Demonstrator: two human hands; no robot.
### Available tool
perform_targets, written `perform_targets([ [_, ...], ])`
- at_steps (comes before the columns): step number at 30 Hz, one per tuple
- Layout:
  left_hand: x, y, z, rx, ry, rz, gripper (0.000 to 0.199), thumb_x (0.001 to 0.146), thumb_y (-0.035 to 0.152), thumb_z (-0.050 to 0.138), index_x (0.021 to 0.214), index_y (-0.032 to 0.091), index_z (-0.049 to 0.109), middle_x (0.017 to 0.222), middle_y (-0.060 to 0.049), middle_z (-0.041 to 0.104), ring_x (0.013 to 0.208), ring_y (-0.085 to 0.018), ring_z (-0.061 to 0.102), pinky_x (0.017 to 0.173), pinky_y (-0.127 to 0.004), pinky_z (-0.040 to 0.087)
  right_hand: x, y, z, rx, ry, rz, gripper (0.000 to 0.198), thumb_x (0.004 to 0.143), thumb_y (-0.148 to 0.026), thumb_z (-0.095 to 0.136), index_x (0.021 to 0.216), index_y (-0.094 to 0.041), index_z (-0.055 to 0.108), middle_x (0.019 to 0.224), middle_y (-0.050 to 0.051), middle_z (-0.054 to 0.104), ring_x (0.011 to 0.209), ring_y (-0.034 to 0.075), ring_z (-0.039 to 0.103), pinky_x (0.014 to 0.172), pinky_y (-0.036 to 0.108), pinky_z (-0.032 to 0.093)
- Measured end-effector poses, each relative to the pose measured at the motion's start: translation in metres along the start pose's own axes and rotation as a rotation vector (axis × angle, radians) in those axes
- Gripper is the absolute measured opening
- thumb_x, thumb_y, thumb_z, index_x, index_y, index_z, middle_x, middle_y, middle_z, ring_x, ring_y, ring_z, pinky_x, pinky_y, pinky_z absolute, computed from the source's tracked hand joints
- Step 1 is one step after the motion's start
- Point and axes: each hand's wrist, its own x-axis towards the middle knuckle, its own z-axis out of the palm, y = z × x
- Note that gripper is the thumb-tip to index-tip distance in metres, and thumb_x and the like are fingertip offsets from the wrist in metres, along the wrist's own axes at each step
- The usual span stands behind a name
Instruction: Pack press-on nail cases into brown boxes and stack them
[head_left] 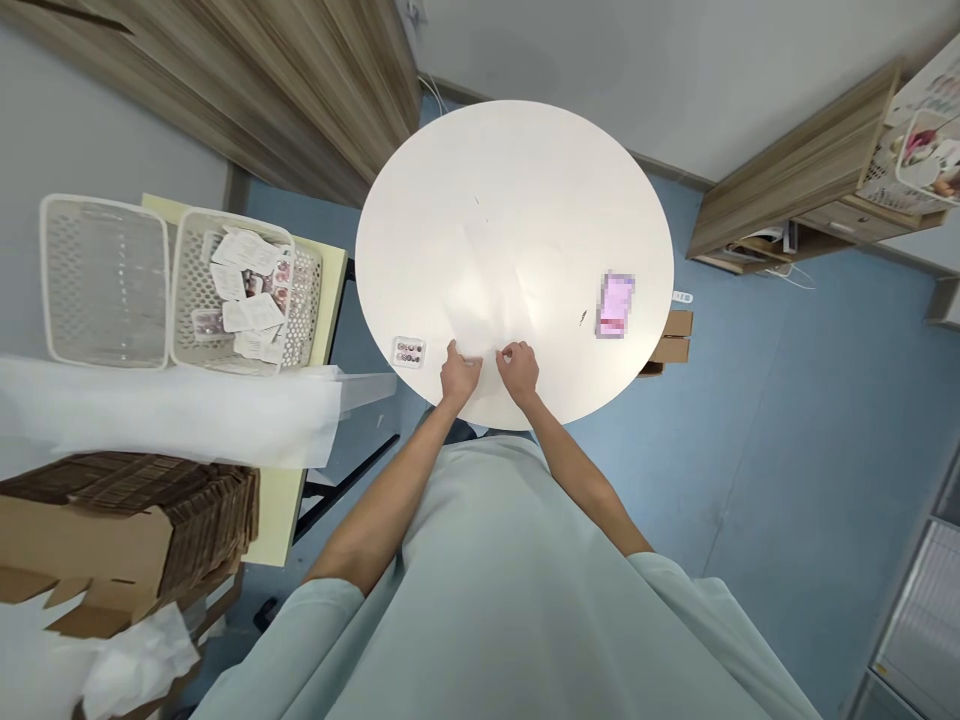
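Note:
My left hand point(460, 376) is at the near edge of the round white table point(517, 140), one finger stretched forward and the thumb side turned inward. Just to its right, my right hand point(519, 374) has thumb and forefinger bent together. A thin, see-through plastic sheet point(491, 290) seems to spread out from between both hands over the table top; its outline is faint in the glare. The fingertips appear closed on its near edge. Left of my left hand lies a small clear pack of press-on nails point(409, 352), apart from the hand.
A blurred pink rectangle point(616, 305) lies at the table's right, beside a small dark mark. On the left side table are a white basket point(304, 310) of packs and paper slips, another basket point(105, 280), white sheeting point(172, 410) and flattened cardboard boxes point(90, 540).

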Motion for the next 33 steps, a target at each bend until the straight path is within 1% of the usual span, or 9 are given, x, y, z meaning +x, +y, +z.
perform_targets([
  [5,0.021,-0.005,-0.015,0.036,0.044,0.084,0.074,0.095,0.023,0.067,0.167,0.018,0.051,0.135,-0.017,0.080,0.132,-0.037,0.075,0.116,-0.049,0.054,-0.003,0.009,-0.003,0.053,0.050,0.040,0.017,0.109,-0.036,0.065,0.118,-0.022,0.070,0.128,0.012,0.072,0.124,0.027,0.065,0.096,0.037,0.054],
  [8,0.038,-0.004,-0.026,0.073,0.040,0.124,0.069,0.096,0.023,0.067,0.164,0.017,0.056,0.134,-0.016,0.080,0.131,-0.037,0.074,0.116,-0.048,0.054,-0.009,0.024,-0.010,0.059,0.175,0.172,0.037,0.106,-0.037,0.069,0.138,-0.019,0.064,0.145,0.018,0.066,0.133,0.030,0.063,0.094,0.037,0.056],
  [10,0.048,-0.003,-0.033,0.106,0.028,0.155,0.066,0.098,0.025,0.066,0.163,0.015,0.057,0.134,-0.017,0.080,0.131,-0.038,0.073,0.117,-0.049,0.054,-0.013,0.032,-0.013,0.060,0.210,0.273,0.043,0.104,-0.037,0.071,0.142,-0.018,0.062,0.146,0.019,0.065,0.133,0.031,0.064,0.090,0.037,0.057],
  [15,0.065,0.000,-0.045,0.170,-0.027,0.214,0.067,0.099,0.028,0.069,0.163,0.015,0.057,0.129,-0.017,0.081,0.128,-0.039,0.073,0.113,-0.049,0.055,-0.017,0.036,-0.007,0.119,0.171,0.381,0.016,0.108,-0.030,0.060,0.113,-0.021,0.071,0.128,0.013,0.073,0.115,0.027,0.070,0.090,0.037,0.055],
  [20,0.075,-0.006,-0.057,0.159,-0.039,0.263,0.067,0.094,0.024,0.073,0.160,0.023,0.059,0.119,-0.011,0.084,0.124,-0.038,0.074,0.116,-0.052,0.054,-0.017,0.031,-0.002,0.142,0.212,0.436,0.013,0.103,-0.025,0.060,0.096,-0.022,0.071,0.119,0.013,0.077,0.101,0.026,0.072,0.085,0.037,0.054],
  [24,0.084,-0.023,-0.071,0.114,-0.052,0.333,0.065,0.094,0.027,0.074,0.157,0.021,0.060,0.119,-0.013,0.082,0.123,-0.038,0.073,0.121,-0.056,0.051,-0.022,0.034,-0.005,0.153,0.227,0.429,0.010,0.099,-0.025,0.062,0.094,-0.022,0.071,0.118,0.012,0.079,0.101,0.026,0.073,0.085,0.036,0.055],
  [28,0.092,-0.053,-0.096,0.097,-0.032,0.507,0.070,0.081,0.039,0.090,0.143,0.018,0.067,0.140,-0.020,0.070,0.145,-0.045,0.057,0.130,-0.065,0.042,-0.030,0.039,-0.009,0.192,0.254,0.379,0.010,0.102,-0.028,0.062,0.100,-0.022,0.070,0.117,0.012,0.082,0.106,0.026,0.076,0.092,0.036,0.056],
  [31,0.096,-0.079,-0.118,0.198,-0.108,0.601,0.070,0.069,0.041,0.097,0.130,0.021,0.070,0.148,-0.022,0.062,0.150,-0.050,0.052,0.131,-0.070,0.041,-0.036,0.044,-0.009,0.232,0.258,0.365,0.014,0.104,-0.033,0.064,0.109,-0.021,0.068,0.114,0.012,0.083,0.100,0.025,0.077,0.091,0.036,0.056],
  [33,0.098,-0.094,-0.129,0.268,-0.168,0.656,0.061,0.071,0.039,0.095,0.123,0.023,0.069,0.148,-0.020,0.061,0.147,-0.049,0.054,0.130,-0.072,0.042,-0.040,0.047,-0.008,0.262,0.255,0.389,0.024,0.103,-0.037,0.069,0.120,-0.021,0.066,0.113,0.010,0.083,0.093,0.024,0.077,0.086,0.035,0.057],
])
